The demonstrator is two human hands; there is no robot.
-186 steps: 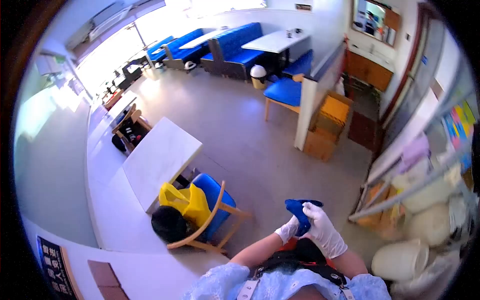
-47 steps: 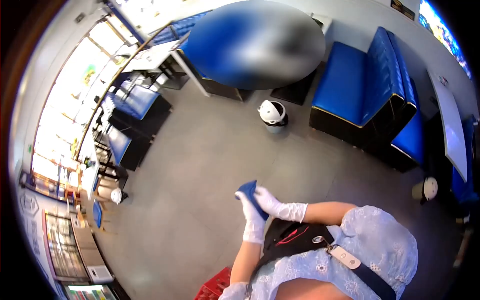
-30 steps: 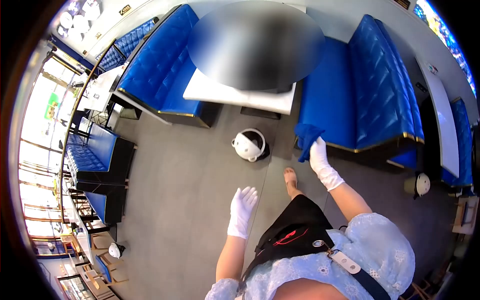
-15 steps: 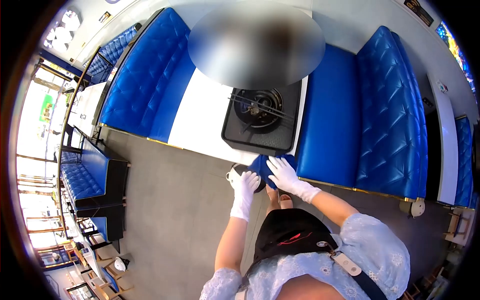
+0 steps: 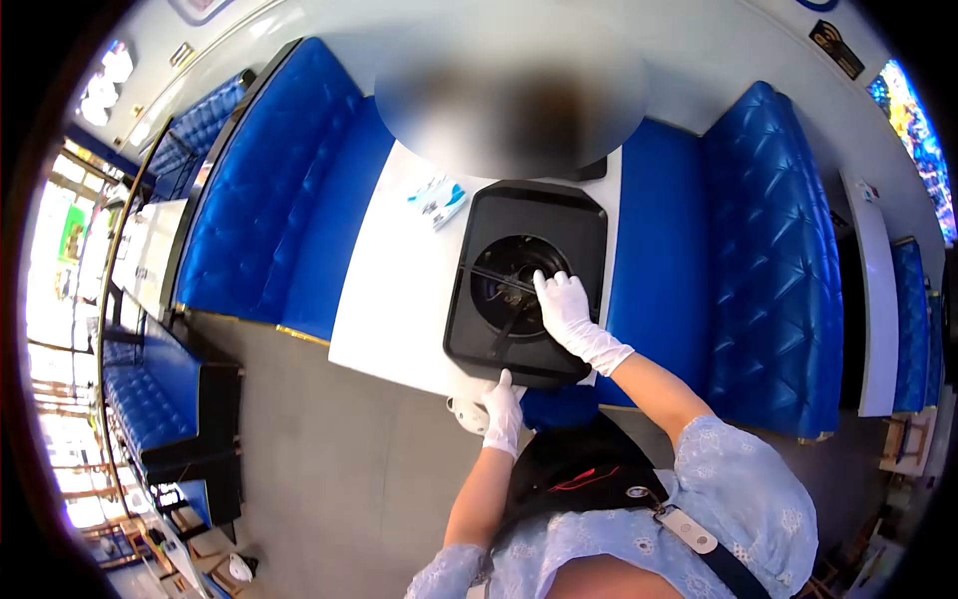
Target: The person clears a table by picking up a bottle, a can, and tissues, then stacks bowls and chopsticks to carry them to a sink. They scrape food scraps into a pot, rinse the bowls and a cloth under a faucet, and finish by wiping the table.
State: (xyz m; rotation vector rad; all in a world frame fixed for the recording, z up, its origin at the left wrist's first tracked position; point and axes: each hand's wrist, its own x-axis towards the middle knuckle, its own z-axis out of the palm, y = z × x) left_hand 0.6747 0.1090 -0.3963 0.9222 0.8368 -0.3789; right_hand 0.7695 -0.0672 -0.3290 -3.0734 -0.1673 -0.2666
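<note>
My right hand [image 5: 566,311], in a white glove, reaches over the black tabletop gas stove [image 5: 479,344]. Its fingers are closed at the right end of the thin bars of the metal pot grate [image 5: 489,275], which lie across the round burner [image 5: 512,319]. By the table's front edge my left hand [image 5: 502,414], also gloved, has its fingers mostly curled beside a blue cloth [image 5: 559,407] and seems to hold its left side. One fingertip points up at the stove's front rim.
The stove stands on a white table [image 5: 384,319] between a left bench [image 5: 269,190] and a right bench [image 5: 768,270], both blue and tufted. A blue-and-white packet [image 5: 437,202] lies on the table. A white, rounded object [image 5: 466,414] sits beside my left hand. A blurred oval covers the far end.
My right hand has left the blue cloth and moved up onto the grate. My left hand has stayed near the table edge. The view has shifted nearer the stove, and the packet now shows.
</note>
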